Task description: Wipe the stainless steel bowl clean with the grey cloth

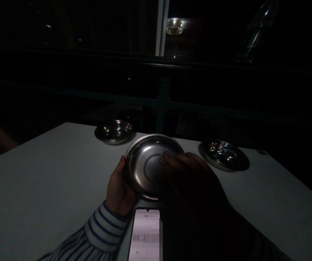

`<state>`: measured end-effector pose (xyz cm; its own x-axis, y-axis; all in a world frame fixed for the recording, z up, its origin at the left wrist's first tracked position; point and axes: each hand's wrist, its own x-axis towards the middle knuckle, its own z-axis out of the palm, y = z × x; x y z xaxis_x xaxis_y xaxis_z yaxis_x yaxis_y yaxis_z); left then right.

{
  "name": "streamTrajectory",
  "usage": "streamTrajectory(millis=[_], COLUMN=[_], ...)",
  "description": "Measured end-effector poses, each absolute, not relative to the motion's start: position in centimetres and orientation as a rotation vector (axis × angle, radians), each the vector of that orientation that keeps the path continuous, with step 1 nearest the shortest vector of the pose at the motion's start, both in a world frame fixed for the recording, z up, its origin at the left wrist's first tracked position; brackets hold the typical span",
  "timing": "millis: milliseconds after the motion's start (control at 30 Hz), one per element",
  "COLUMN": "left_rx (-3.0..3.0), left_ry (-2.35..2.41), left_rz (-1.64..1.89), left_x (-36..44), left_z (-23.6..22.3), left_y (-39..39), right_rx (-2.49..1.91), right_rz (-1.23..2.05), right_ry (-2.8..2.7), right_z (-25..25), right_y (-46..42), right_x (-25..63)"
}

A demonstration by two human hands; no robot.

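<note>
My left hand [120, 192] is closed on the left side of a round, shiny metal bowl [145, 170], which is tilted towards me above the white table. Against the bowl's right part, my right hand [194, 174] presses a small checkered cloth [168, 155] with its fingertips. Most of that hand lies in deep shadow, and its palm is hidden. A phone [145, 232] with a lit screen showing digits lies just below the bowl, between my forearms.
A second metal bowl [114, 131] stands at the table's back left, a third bowl [225, 155] at the back right. The white table [49, 174] ends at its far edge just behind them. Beyond are dark rails and a window frame [161, 29].
</note>
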<state>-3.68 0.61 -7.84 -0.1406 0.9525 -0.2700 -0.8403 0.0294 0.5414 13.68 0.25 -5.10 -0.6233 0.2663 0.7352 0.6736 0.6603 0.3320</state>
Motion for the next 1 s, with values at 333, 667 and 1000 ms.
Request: streamTrajectory(millis=[333,667,1000], left_rx=[0.191,0.199,0.120], left_ry=[0.745,0.722,0.666], left_rz=[1.638,1.393,1.410], left_x=[-3.7,-2.5,-2.8], left_z=[-8.1,-7.6,-7.4], left_y=[1.0,0.1,-0.2], right_rx=[-0.628,-0.655,-0.766], right_rz=[-0.772,-0.668,-0.616], right_ry=[-2.224,-2.364,-2.316], right_z=[-9.0,-9.3,-9.5], right_y=[0.7,0.9,0.0], right_x=[12.4,11.2,10.4])
